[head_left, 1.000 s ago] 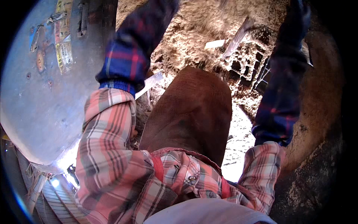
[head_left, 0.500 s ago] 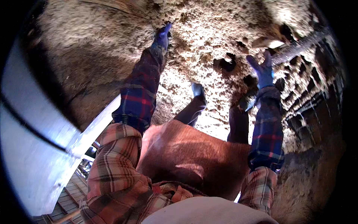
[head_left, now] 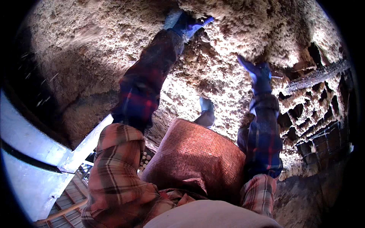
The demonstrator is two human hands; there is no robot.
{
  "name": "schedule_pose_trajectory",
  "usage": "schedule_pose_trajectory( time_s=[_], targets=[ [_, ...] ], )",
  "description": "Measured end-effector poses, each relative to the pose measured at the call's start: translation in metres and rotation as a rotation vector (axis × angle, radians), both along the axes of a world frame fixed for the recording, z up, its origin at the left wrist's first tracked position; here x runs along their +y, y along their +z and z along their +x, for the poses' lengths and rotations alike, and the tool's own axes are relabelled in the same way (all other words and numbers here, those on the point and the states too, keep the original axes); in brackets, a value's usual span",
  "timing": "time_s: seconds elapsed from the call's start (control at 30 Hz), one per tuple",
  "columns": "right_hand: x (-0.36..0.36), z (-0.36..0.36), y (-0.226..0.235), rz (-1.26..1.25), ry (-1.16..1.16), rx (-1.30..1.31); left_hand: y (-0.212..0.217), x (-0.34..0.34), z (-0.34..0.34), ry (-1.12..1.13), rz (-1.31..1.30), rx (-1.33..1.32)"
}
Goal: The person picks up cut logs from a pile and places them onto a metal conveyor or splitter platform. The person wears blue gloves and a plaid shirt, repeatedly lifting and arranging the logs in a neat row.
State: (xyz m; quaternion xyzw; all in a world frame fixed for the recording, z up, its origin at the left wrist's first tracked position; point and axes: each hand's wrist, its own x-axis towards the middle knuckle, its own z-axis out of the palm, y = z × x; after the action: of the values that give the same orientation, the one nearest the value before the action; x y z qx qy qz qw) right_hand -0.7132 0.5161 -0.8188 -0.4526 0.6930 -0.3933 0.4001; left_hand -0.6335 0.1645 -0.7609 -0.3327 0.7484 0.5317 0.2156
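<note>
My left hand, in a blue-purple glove, reaches into loose, crumbly tan material at the top of the view. Its thumb points right, apart from the fingers, which are partly hidden. My right hand, gloved alike, presses palm-forward at the lower edge of a thick heap of the same material. Its thumb is stretched up and left; the other fingers are partly covered. Neither hand visibly grips anything.
A brown woven apron hangs before me, with a boot beyond it. On the right, a dark bar crosses above a holed grid clogged with material. A pale metal panel stands at the left.
My left hand has moved right and slightly up; my right hand has shifted slightly left and down. Heaped material now covers the dark holes and pale oblong piece seen beyond my right hand before.
</note>
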Motion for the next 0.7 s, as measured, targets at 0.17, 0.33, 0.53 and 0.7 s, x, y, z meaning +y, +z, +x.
schedule_pose_trajectory(
  time_s=[0.17,0.33,0.53,0.7],
  targets=[
    [-0.013,0.031,-0.022,0.009,0.12,0.076,-0.01,0.009,0.004,-0.034,-0.157,-0.041],
    [0.005,0.049,0.013,0.082,0.064,-0.1,0.005,0.044,-0.027,-0.094,-0.224,0.011],
    [0.063,-0.014,0.085,0.26,-0.181,-0.243,0.115,0.12,-0.135,-0.173,-0.244,0.152],
    [0.121,-0.154,0.191,0.238,-0.691,-0.161,0.303,0.184,-0.236,-0.216,-0.214,0.295]
  ],
)
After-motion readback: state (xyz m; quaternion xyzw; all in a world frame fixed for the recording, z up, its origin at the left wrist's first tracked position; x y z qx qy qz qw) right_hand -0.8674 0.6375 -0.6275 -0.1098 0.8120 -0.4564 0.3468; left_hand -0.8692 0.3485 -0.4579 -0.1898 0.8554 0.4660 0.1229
